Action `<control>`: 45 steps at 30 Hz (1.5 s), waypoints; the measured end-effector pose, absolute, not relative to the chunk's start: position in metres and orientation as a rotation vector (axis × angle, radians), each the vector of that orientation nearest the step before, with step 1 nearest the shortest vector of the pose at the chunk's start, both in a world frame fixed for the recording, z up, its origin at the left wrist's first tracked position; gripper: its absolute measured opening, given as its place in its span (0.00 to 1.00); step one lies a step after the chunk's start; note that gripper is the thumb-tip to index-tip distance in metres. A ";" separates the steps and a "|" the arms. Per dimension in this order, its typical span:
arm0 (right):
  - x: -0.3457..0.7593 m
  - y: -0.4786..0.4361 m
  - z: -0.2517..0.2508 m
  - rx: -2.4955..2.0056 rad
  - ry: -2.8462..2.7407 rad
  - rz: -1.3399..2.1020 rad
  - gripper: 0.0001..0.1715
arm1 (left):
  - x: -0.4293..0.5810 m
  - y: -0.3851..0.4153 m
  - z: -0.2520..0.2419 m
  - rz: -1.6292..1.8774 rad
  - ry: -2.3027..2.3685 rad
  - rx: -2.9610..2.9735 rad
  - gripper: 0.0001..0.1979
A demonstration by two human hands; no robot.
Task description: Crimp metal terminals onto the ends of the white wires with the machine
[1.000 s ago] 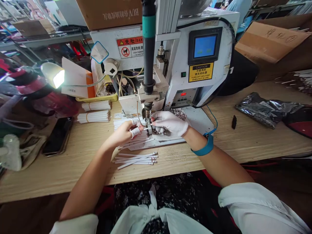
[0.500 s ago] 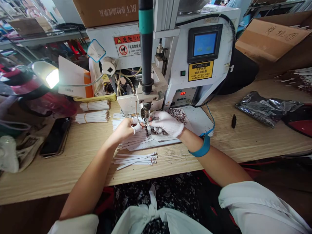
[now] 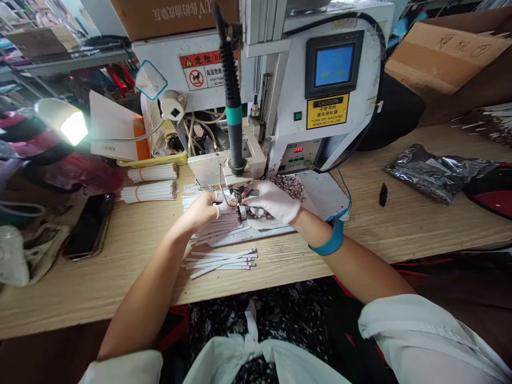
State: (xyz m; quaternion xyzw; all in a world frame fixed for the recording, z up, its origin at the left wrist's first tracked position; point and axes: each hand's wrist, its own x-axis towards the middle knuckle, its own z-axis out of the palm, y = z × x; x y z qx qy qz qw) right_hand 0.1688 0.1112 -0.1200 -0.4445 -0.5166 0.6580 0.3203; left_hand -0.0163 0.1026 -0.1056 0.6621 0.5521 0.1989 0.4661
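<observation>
My left hand (image 3: 198, 209), with white finger cots on its fingers, pinches a white flat cable (image 3: 226, 208) at the fixture under the soldering head (image 3: 239, 193). My right hand (image 3: 272, 201), in a white glove, comes in from the other side and pinches a small part too small to identify. The fixture's metal block (image 3: 242, 213) sits between my fingertips. Under my left wrist, several white flat cables lie on a paper sheet (image 3: 256, 229). More loose cables (image 3: 220, 263) lie nearer me, and two banded bundles (image 3: 150, 192) lie to the left.
A white soldering machine (image 3: 324, 101) with a touch screen stands behind my hands. A small heap of parts (image 3: 286, 186) lies beyond my right hand. A phone (image 3: 88, 226), a lamp (image 3: 64, 121) and a black foil bag (image 3: 432, 173) share the wooden bench (image 3: 360, 240).
The whole view has tilted and shifted slightly as my head moved. My hands have stayed at the fixture, with the left hand closer in to it.
</observation>
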 end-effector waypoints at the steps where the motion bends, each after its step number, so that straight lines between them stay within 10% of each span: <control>1: 0.169 0.111 -0.121 -1.170 -1.360 1.732 0.10 | -0.016 0.103 -0.105 0.488 1.340 1.619 0.14; 26: 0.172 0.113 -0.133 -1.039 -1.662 1.225 0.09 | -0.019 0.102 -0.110 0.604 1.291 1.688 0.13; 45: 0.169 0.109 -0.120 -1.161 -1.317 1.744 0.12 | -0.016 0.102 -0.109 0.530 1.273 1.561 0.15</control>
